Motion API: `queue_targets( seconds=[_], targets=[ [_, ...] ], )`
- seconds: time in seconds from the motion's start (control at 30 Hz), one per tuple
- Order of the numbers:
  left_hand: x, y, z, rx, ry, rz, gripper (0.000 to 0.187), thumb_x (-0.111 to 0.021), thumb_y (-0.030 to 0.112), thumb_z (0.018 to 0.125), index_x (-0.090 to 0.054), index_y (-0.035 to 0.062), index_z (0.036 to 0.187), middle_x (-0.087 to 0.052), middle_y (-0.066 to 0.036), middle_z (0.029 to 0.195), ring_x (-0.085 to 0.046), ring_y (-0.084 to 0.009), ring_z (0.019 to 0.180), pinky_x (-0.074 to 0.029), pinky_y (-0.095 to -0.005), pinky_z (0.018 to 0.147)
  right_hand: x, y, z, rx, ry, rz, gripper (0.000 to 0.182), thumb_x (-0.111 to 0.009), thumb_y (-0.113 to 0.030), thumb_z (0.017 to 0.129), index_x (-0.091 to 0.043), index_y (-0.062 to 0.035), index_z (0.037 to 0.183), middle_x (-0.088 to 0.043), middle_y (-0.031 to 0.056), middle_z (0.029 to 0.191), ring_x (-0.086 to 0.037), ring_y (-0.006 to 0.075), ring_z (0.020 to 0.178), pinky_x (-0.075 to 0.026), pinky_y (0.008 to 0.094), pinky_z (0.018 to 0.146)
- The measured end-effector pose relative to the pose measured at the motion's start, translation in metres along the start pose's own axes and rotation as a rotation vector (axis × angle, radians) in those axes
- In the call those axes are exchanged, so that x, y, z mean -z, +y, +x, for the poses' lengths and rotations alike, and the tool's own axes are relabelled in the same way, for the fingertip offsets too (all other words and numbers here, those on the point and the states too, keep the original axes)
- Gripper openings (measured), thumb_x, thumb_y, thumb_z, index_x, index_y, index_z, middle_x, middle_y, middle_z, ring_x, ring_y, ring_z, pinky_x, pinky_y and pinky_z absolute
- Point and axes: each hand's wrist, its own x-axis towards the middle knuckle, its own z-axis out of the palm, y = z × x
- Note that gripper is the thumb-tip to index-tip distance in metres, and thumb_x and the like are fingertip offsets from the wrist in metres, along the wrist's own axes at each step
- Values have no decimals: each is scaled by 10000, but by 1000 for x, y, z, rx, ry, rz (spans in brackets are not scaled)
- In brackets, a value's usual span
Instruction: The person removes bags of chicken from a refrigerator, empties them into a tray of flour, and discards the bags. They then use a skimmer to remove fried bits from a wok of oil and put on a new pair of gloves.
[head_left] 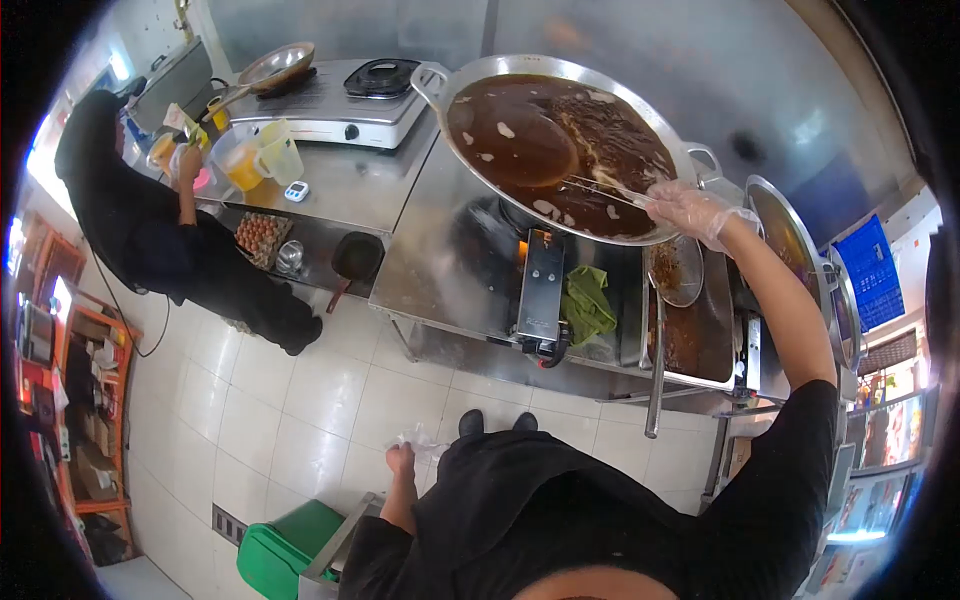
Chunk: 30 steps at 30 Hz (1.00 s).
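Observation:
My right hand [690, 208], in a clear plastic glove, is closed on the handle of a wire skimmer [615, 190]. The skimmer reaches over a large metal wok [470, 75] of dark brown liquid, its far end in or at the liquid. Pale bits float on the surface. Down by my side, my left hand [401, 458] hangs over the floor with its fingers curled, next to a piece of clear plastic; what it holds, if anything, is too small to make out.
A co-worker [150, 215] in black stands at the left counter near measuring jugs [278, 152], a portable stove [370, 120] and eggs [262, 235]. A burner unit [541, 285], green cloth [588, 304] and long-handled strainer [676, 270] lie before the wok. A green bin [285, 545] stands below.

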Motion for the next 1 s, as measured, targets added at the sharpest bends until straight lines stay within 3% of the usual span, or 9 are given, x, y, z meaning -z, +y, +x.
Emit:
queue_targets(
  seconds=[0.07,0.1,0.17,0.27,0.53,0.63,0.87,0.9,1.0],
  targets=[
    [-4,5,3,-3,-22,-58,219,-610,152,730,-573,-55,669,-601,-132,592,-569,-205,509,-445,-365,489,-4,-5,-1,33,28,141,395,-486,-420,939,-591,-40,966,-593,123,900,-582,280,887,-450,375,801],
    [-5,6,4,-27,-24,-73,215,-612,151,730,-565,-46,656,-597,-127,586,-564,-203,504,-441,-362,487,-4,-10,-4,27,28,147,395,-486,-420,939,-591,-40,966,-593,123,900,-582,280,887,-450,375,801],
    [-8,-3,14,-55,-24,-88,213,-613,150,729,-558,-37,642,-593,-122,579,-559,-200,498,-436,-358,485,6,-38,-13,-178,-147,443,390,-505,-453,930,-601,-75,925,-524,35,743,-518,152,704,-427,300,633],
    [-6,-19,23,-118,4,5,222,-609,153,726,-543,-26,613,-576,-107,557,-538,-186,481,-425,-353,476,2,-38,-11,-201,-104,478,356,-547,-450,911,-605,-100,901,-446,-28,675,-406,87,617,-339,253,536],
    [22,-17,-11,65,-35,113,216,-614,149,735,-564,-38,639,-556,-89,551,-512,-164,477,-412,-356,461,4,-40,-21,-257,-70,699,289,-575,-383,915,-575,-104,839,-421,-34,654,-376,73,573,-299,242,498],
    [18,-22,-7,-27,-49,58,233,-571,178,738,-606,-42,671,-613,-128,579,-591,-204,471,-462,-344,460,14,-38,-26,-257,-101,643,280,-564,-366,926,-562,-109,815,-412,-39,648,-369,67,566,-300,236,497],
    [-8,6,18,-41,-124,113,237,-586,186,746,-602,-51,732,-615,-141,607,-587,-202,482,-459,-342,455,11,-37,-52,-395,43,671,263,-557,-357,929,-587,-102,870,-444,-42,656,-384,77,582,-315,247,507],
    [-11,14,19,-44,-148,90,216,-591,163,752,-595,-51,717,-614,-133,619,-587,-195,515,-466,-342,491,12,-27,-54,-445,67,650,276,-561,-346,927,-598,-76,970,-538,-15,772,-481,110,701,-393,265,586],
    [-17,26,24,-68,-179,167,211,-593,152,758,-590,-51,703,-622,-135,639,-595,-201,549,-478,-348,535,-1,5,-73,-505,163,640,316,-562,-336,925,-581,-43,1041,-585,17,936,-531,152,866,-446,290,709]
  ],
)
